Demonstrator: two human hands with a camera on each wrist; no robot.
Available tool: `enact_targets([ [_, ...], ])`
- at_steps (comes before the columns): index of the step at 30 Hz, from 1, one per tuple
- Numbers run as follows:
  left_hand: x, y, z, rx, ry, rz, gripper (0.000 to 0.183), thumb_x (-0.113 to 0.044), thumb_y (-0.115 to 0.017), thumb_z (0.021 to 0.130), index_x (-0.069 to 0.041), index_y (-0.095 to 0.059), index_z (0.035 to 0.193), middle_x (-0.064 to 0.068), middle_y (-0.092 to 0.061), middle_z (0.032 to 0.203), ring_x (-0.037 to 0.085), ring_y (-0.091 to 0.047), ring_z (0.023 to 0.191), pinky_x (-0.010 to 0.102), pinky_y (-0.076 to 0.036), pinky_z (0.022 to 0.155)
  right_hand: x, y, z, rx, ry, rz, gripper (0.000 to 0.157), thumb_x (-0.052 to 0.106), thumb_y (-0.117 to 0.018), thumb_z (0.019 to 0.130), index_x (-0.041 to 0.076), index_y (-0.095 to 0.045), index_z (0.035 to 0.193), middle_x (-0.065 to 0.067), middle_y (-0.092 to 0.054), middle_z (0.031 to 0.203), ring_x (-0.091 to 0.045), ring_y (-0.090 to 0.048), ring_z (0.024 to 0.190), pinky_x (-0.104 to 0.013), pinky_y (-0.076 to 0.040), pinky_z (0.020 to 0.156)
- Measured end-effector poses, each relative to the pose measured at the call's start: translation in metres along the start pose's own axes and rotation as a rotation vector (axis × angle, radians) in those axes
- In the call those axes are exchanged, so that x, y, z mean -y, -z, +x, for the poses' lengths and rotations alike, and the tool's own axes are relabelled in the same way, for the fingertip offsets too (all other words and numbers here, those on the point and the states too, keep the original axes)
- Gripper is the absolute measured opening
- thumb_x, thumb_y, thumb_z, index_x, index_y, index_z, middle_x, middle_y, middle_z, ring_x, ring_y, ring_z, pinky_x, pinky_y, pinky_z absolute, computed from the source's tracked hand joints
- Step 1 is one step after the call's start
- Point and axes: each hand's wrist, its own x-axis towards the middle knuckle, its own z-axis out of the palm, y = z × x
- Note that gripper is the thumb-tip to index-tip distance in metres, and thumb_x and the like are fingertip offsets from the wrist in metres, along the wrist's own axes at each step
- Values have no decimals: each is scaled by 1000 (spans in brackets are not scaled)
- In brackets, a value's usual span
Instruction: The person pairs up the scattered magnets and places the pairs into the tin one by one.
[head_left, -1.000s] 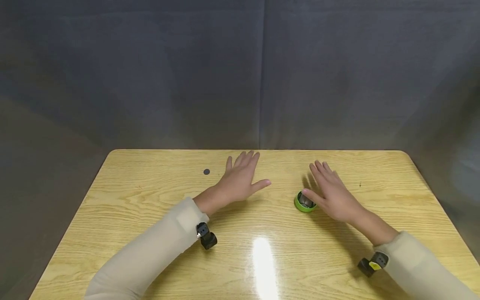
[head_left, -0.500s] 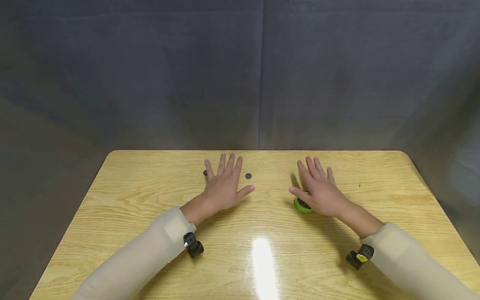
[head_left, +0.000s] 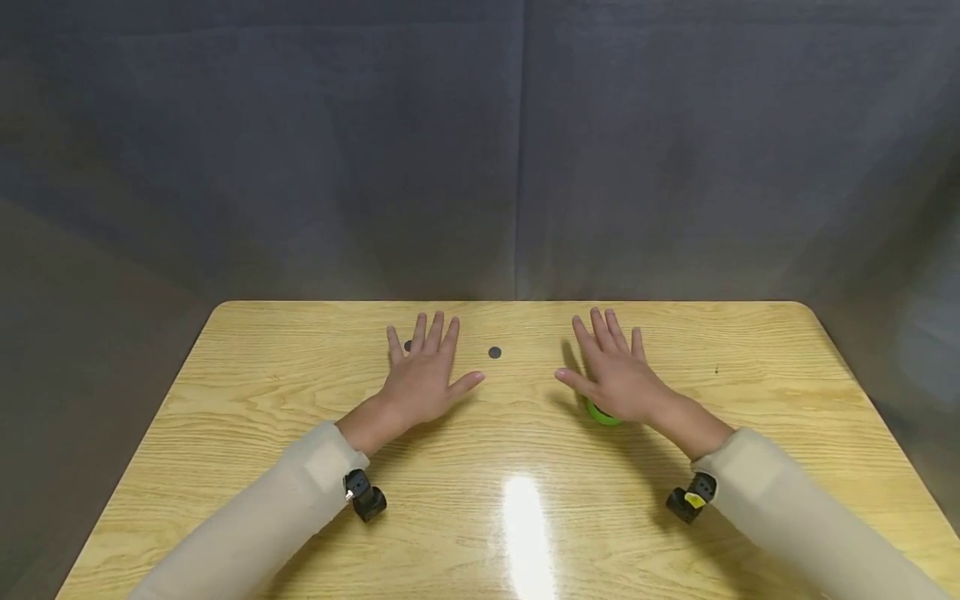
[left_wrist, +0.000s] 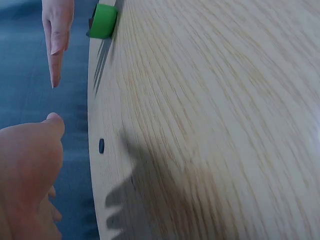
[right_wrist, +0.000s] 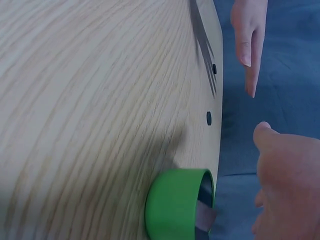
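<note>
In the head view my left hand hovers palm down above the table with its fingers spread, holding nothing. One small dark disc shows between its fingers. Another dark disc lies to the right of that hand's thumb. My right hand is also flat, spread and raised, partly covering a short green round container. In the right wrist view the container stands below the hand, apart from it, with something grey inside its open end. What the grey contents are, I cannot tell.
A wooden table with rounded far corners carries everything. Dark grey cloth hangs behind and at the sides. A tiny dark speck lies right of the right hand. Small cameras sit at both cuffs.
Both hands have shifted left, their fingers spreading wider. The disc between them, hidden at first, has come into sight. The right hand now covers more of the green container.
</note>
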Motion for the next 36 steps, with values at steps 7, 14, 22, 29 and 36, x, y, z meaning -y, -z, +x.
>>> enact_targets([
  [7,15,2,-5,-2,7,-23,91,-61,-46,103,-4,-9,163,23,-5,168,41,5,155,72,13,114,12,-6,10,0,7,-7,87,54,-46,106,1,-7,163,-26,10,166,-42,11,154,-69,8,118],
  [14,33,2,-8,-39,5,-38,89,-60,-45,104,-2,-11,163,24,-8,168,43,0,155,72,8,116,25,-10,19,-1,29,-1,88,54,-47,105,0,-7,162,-26,9,166,-40,11,154,-65,7,120],
  [22,48,2,-11,-73,4,-55,87,-56,-47,104,0,-15,162,25,-14,167,44,-5,154,71,3,117,37,-16,31,19,20,11,89,53,-47,105,-1,-6,162,-26,8,166,-42,10,154,-59,2,123],
  [29,60,4,-10,-106,-23,-92,84,-52,-51,104,1,-18,161,25,-17,166,44,-10,154,65,-3,121,44,-22,39,8,43,48,89,52,-49,105,-4,-6,161,-28,4,166,-41,8,154,-55,-2,124],
  [36,75,2,-8,-123,-44,-153,80,-46,-55,104,1,-22,160,24,-21,165,43,-14,153,60,-8,123,48,-31,46,-25,61,132,87,48,-50,106,-8,-10,159,-29,-3,166,-42,2,155,-52,-6,125],
])
